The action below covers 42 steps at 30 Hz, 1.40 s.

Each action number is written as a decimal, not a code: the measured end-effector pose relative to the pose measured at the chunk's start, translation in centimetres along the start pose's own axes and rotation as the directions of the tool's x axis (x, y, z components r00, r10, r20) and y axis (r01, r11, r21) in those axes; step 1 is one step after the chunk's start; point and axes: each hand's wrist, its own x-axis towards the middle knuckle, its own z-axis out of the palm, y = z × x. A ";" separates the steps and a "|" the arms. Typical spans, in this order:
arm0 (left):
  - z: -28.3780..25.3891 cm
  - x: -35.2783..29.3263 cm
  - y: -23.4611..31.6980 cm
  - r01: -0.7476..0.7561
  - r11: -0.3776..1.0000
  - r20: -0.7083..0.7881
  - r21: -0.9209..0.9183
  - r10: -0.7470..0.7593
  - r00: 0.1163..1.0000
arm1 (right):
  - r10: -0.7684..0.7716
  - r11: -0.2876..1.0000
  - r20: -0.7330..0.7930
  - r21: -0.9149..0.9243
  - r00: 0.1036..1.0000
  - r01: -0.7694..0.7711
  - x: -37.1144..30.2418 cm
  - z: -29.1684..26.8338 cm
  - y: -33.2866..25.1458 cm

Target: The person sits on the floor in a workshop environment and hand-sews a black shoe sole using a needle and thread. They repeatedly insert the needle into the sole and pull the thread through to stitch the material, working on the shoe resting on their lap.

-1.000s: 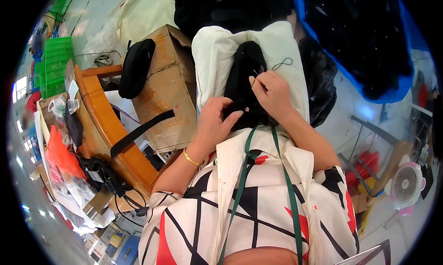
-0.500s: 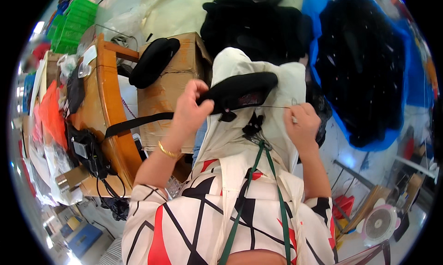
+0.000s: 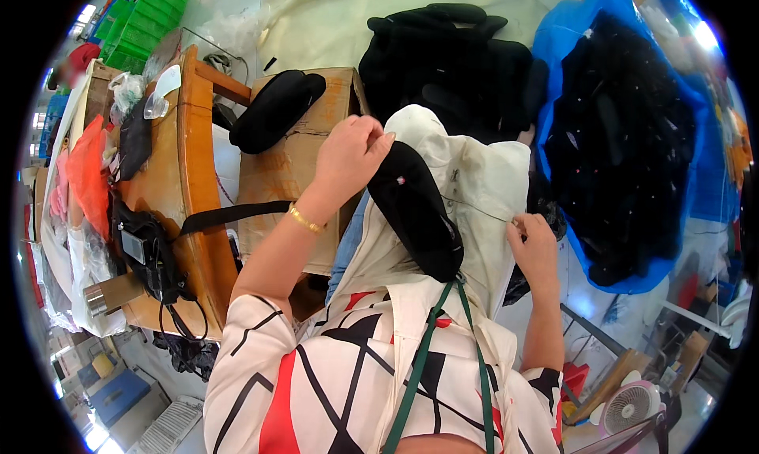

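A soft black cap [image 3: 415, 217], shaped like a beret, hangs slantwise over the white cloth [image 3: 482, 177] on my lap. My left hand [image 3: 350, 158] is closed, its fingertips pinching the cap's upper end. On the cap's dark face sits a small pale spot. From its right side a thin dark thread [image 3: 478, 209] runs across to my right hand [image 3: 534, 244]. There my thumb and fingers are pinched together on the thread; whether a needle is between them, I cannot tell. A dark green cord [image 3: 427, 320] hangs down my front, below the cap.
Another black cap [image 3: 277, 110] lies on a cardboard box [image 3: 265, 181] at left. Ahead is a heap of black caps [image 3: 451, 67]. On the right, a blue bag [image 3: 545, 67] holds more black pieces. A wooden stool [image 3: 209, 256] with a black pouch [image 3: 138, 248] stands left; a fan [image 3: 628, 406] is lower right.
The cap has turned from lying nearly level to hanging steeply, its lower end nearer me. My left hand has moved up slightly; my right hand is lower and a little farther right.
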 end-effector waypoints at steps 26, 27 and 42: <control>1.9 -6.7 -0.8 -0.110 0.965 -0.008 -0.238 0.111 0.994 | -0.222 0.934 0.404 0.349 0.887 0.075 8.1 6.0 -13.0; 1.9 -6.6 -0.8 -0.085 0.959 -0.016 -0.272 0.084 0.996 | -0.242 0.953 0.410 0.271 0.879 0.136 7.8 6.1 -12.6; 2.3 -7.3 2.7 -0.177 0.944 0.021 0.279 0.178 0.984 | -0.058 0.823 -0.226 0.541 0.972 0.175 8.0 6.6 -12.4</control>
